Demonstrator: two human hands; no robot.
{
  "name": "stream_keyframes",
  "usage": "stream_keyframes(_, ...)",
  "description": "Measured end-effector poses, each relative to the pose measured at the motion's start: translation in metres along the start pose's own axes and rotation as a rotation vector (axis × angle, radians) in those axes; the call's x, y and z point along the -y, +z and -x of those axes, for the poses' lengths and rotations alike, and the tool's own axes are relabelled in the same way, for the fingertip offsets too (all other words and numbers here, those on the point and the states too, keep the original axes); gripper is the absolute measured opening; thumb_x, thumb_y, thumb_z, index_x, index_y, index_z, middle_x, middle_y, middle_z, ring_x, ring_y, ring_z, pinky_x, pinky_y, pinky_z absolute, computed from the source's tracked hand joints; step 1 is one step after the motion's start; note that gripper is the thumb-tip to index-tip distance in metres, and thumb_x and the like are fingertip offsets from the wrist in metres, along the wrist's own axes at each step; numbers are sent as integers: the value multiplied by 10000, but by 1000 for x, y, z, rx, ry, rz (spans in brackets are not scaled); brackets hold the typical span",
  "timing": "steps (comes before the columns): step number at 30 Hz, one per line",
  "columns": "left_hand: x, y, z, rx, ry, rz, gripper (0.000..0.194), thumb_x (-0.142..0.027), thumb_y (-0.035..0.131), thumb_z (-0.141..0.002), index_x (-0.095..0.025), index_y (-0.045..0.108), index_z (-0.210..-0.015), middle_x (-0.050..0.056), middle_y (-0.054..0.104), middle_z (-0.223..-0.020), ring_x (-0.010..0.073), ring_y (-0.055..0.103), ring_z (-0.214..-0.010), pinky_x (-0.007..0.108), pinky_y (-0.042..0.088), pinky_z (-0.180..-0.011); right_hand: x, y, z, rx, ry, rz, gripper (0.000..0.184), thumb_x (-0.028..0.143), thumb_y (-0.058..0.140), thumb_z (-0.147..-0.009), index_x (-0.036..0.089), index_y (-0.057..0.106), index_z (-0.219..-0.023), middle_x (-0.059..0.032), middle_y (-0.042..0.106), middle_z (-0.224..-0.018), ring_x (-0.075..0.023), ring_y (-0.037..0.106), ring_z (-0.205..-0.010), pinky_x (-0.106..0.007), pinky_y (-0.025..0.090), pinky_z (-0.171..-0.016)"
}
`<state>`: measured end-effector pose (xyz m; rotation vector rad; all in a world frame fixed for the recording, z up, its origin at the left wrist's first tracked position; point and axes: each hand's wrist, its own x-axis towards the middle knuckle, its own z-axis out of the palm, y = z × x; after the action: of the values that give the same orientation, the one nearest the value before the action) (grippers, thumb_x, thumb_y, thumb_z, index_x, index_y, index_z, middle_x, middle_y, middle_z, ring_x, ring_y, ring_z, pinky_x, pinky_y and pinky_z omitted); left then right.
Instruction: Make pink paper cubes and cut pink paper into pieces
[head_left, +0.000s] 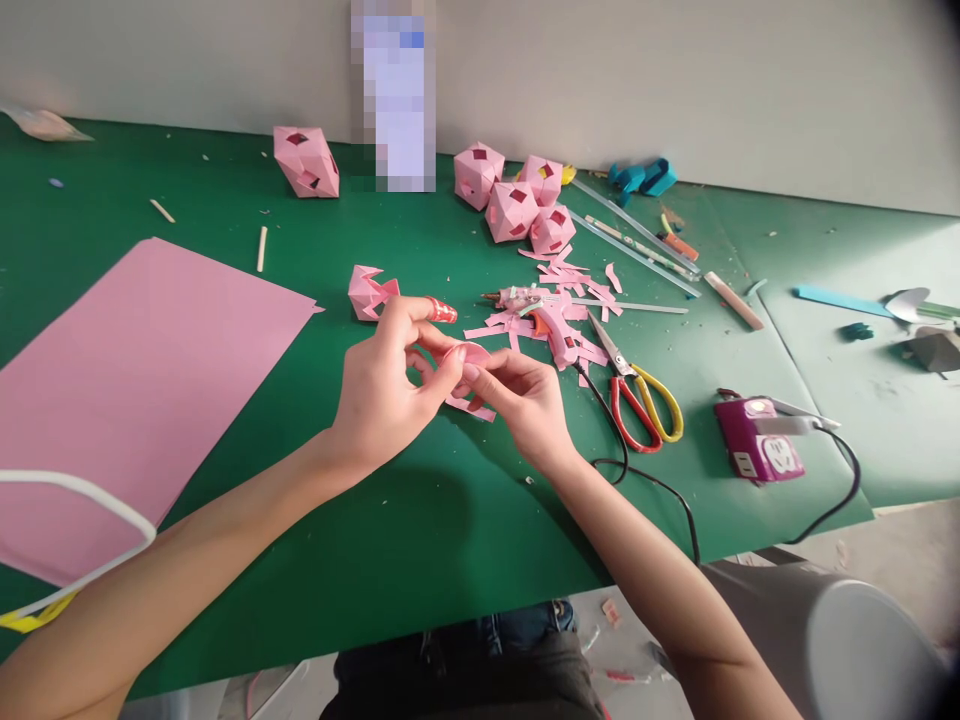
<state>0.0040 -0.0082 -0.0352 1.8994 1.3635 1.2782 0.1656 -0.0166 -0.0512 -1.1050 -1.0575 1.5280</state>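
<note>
A small curved piece of pink paper (474,354) is pinched between my two hands above the middle of the table. My left hand (397,375), with a red wrapping on one finger, grips it from the left. From the right, my right hand (521,400) holds it between thumb and fingers. Just beyond the left hand stands a part-built pink paper shape (366,292) with pointed open edges. A pink hot glue gun (555,325) lies on scattered pink paper strips (495,325) past the right hand. Scissors (634,390) with red and yellow handles rest to its right.
Several pink paper polyhedra (511,210) sit at the back, another (307,162) further left. Large pink sheets (150,370) cover the left side. A purple power socket (761,440) with a black cord stands on the right. Clear glue sticks (637,255) lie behind the strips.
</note>
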Motion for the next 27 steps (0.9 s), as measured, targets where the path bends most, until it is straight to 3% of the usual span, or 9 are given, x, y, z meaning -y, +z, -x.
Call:
stream_keyframes(5,-1,1,2,23,7,-50,266,-274,655,-917,-232,509,-1135,-23,759,-910,164,796,-798,252,625,-657,0,1,-2,21,-3,-21,449,573,893,-730,222,618,-681,22,687,-634,-132,638,-601,-261,515,-553)
stream_keyframes(8,-1,0,1,25,19,-61,246,-269,643,-919,-232,525,-1132,-24,754,-903,162,788,-809,253,624,-663,1,-2,-2,24,-7,-6,438,565,891,-739,214,634,-680,31,671,-615,-113,604,-557,-260,517,-546)
stream_keyframes(11,1,-2,-2,2,-10,-56,244,-279,653,-911,-237,536,-1122,-25,741,-868,167,769,-799,273,620,-654,2,-7,-3,70,23,15,354,518,916,-721,214,754,-801,3,748,-732,-139,670,-635,-270,554,-567)
stream_keyframes(15,3,-3,-6,-28,-40,-41,292,-273,678,-903,-231,522,-1146,-42,716,-821,162,760,-816,261,596,-646,3,-14,-3,123,62,-7,373,440,952,-691,243,820,-979,-28,823,-949,-162,732,-734,-278,592,-603)
stream_keyframes(27,1,-1,-3,-4,-56,-15,284,-274,667,-914,-232,516,-1151,-31,722,-844,160,752,-791,267,595,-642,7,-3,-1,91,47,-7,364,562,871,-768,210,795,-815,-18,763,-756,-130,669,-629,-242,523,-525)
